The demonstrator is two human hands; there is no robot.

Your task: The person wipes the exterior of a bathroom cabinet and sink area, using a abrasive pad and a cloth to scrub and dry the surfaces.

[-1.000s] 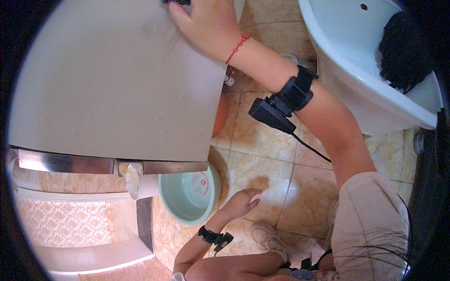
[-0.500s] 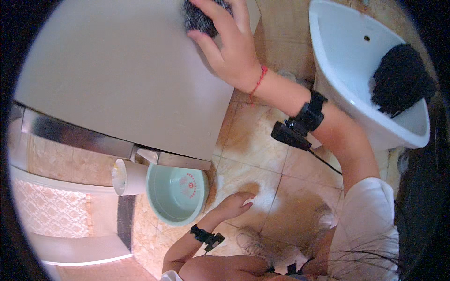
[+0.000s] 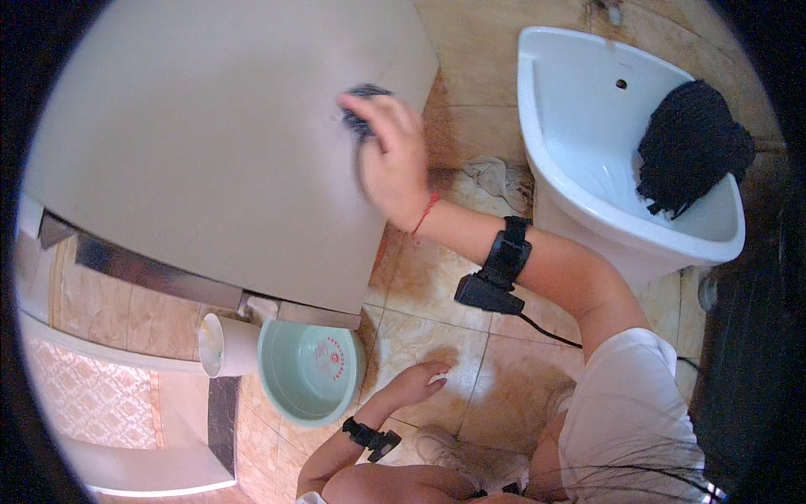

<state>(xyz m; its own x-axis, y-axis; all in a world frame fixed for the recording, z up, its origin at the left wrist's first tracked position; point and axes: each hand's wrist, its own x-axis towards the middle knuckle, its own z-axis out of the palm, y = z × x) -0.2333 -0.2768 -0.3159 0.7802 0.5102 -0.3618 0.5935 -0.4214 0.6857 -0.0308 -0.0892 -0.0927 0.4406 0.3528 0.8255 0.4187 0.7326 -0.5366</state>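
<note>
My right hand [image 3: 395,155] is pressed over a dark, fibrous scouring pad [image 3: 363,99], its fingers curled around it, against a large pale beige panel [image 3: 210,160]. The hand is slightly blurred. Part of the pad lies hidden under the fingers. My left hand [image 3: 416,384] hangs low over the tiled floor with nothing in it, thumb and fingers apart. Closest to it stands a pale green plastic basin [image 3: 312,395] with a red printed pattern inside. A black strap with a small device sits on each forearm.
A white corner sink [image 3: 588,181] at the right holds a bunched black cloth [image 3: 693,147]. Beside the basin is a white bucket [image 3: 231,346]. A crumpled pale cloth [image 3: 495,179] lies near the sink's base. A metal strip [image 3: 155,273] runs along the panel's lower edge.
My right hand has moved down across the panel with the scouring pad. The whole view has shifted somewhat, and my left hand stays low near the basin.
</note>
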